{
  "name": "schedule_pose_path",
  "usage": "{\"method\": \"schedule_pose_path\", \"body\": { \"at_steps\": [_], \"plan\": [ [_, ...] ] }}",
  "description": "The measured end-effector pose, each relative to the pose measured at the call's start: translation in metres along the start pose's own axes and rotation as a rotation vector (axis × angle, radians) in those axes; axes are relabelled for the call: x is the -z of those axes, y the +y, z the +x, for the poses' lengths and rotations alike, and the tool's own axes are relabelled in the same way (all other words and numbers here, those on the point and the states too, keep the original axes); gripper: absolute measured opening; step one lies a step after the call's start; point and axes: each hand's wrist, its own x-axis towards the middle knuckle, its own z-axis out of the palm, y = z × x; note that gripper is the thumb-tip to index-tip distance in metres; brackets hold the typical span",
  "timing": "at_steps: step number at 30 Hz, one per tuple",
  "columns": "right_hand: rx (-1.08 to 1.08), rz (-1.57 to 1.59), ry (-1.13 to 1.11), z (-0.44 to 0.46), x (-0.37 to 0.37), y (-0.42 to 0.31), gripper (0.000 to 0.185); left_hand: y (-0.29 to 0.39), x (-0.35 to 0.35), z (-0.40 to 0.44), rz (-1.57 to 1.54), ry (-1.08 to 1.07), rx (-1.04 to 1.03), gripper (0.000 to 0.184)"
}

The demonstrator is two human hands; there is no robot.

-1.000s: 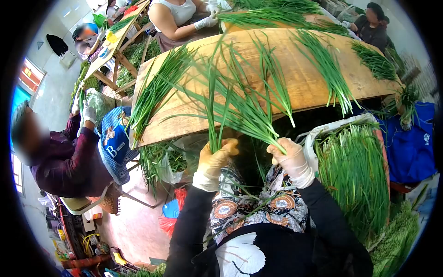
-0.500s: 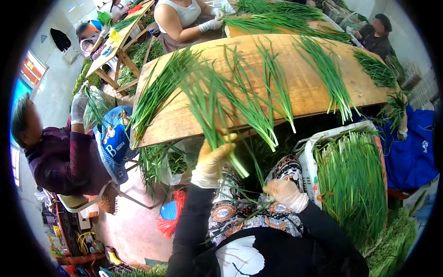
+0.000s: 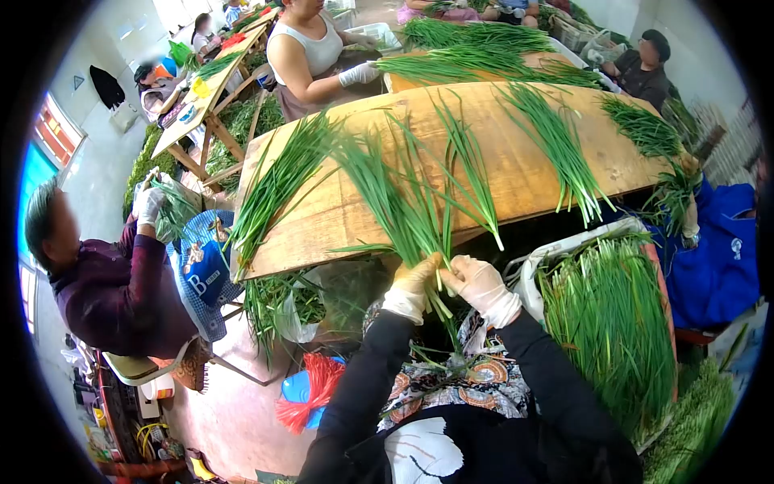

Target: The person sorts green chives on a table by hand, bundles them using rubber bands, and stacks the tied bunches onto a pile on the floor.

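Note:
My gloved left hand (image 3: 415,282) is closed around a bunch of green stalks (image 3: 387,206), whose leaves reach up over the wooden table (image 3: 322,230) and whose pale ends point down below my fingers. Right beside it, at the table's near edge, my gloved right hand (image 3: 480,286) has its fingers pressed together at the stalk ends; what they pinch is too small to make out. Further bunches lie on the table: a large one (image 3: 282,185) at the left, a thin one (image 3: 472,173) in the middle and a white-ended one (image 3: 560,153) to the right.
A crate (image 3: 536,266) full of upright green stalks stands at my right, beside a blue cloth (image 3: 713,258). A seated person (image 3: 121,282) works at the left, another (image 3: 310,56) across the table. Red strings (image 3: 310,391) hang over something blue at lower left.
My left hand has moved right with its bunch, and my right hand has come up beside it. The loose stalks my right hand held earlier were laid on the table.

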Motion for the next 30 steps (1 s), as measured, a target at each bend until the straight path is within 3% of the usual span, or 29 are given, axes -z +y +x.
{"method": "schedule_pose_path", "body": {
  "at_steps": [2,5,9,10,13,15,17,19,20,21,22,23,24,27,28,30],
  "plan": [
    [0.056,-0.075,0.028,-0.006,0.009,-0.015,0.03,-0.001,0.003,-0.002,-0.052,-0.066,-0.01,0.027],
    [-0.386,0.597,-0.178,-0.007,0.023,-0.001,0.021,0.003,0.006,-0.009,-0.068,-0.148,-0.022,0.023],
    [-0.4,0.88,0.091,-0.011,0.029,0.023,0.021,-0.001,0.014,-0.011,-0.192,-0.263,0.085,0.023],
    [-0.423,0.839,-0.028,-0.006,0.036,0.025,0.022,-0.002,0.014,-0.01,-0.179,-0.242,0.102,0.025],
    [-0.413,0.716,-0.033,-0.021,0.037,0.001,0.023,-0.006,0.018,-0.007,-0.149,-0.245,0.14,0.032],
    [-0.362,0.634,-0.1,-0.032,0.026,-0.013,0.024,-0.009,0.009,-0.006,-0.268,-0.388,0.121,0.039],
    [0.536,-0.465,0.112,-0.036,0.004,-0.011,0.025,-0.008,0.001,-0.009,-0.186,-0.316,0.118,0.039],
    [0.227,-0.375,-0.295,-0.037,0.01,-0.021,0.03,-0.007,0.0,-0.015,-0.079,-0.212,0.138,0.037],
    [0.113,-0.321,-0.426,-0.018,0.027,-0.031,0.033,-0.008,0.001,-0.017,-0.185,-0.182,0.167,0.034],
    [-0.009,-0.277,-0.547,0.002,0.043,-0.041,0.036,-0.012,0.01,-0.013,-0.217,-0.259,0.153,0.031],
    [-0.104,0.123,-0.069,0.004,0.047,-0.038,0.033,-0.01,0.006,-0.017,-0.256,-0.217,0.171,0.031],
    [-0.114,-0.035,-0.009,0.028,0.051,-0.036,0.028,-0.007,0.0,-0.021,-0.293,-0.179,0.186,0.03],
    [0.109,-0.092,0.205,0.048,0.041,-0.025,0.025,-0.007,-0.001,-0.02,-0.282,-0.185,0.194,0.031],
    [0.129,-0.412,-0.014,0.1,0.025,-0.013,0.021,-0.01,-0.003,-0.019,-0.299,-0.164,0.183,0.029],
    [0.138,-0.415,-0.007,0.11,0.021,-0.011,0.021,-0.01,-0.004,-0.02,-0.303,-0.148,0.17,0.029],
    [0.144,-0.499,-0.221,0.127,0.013,-0.006,0.025,-0.014,0.001,-0.016,-0.282,-0.165,0.13,0.034]
  ]
}}
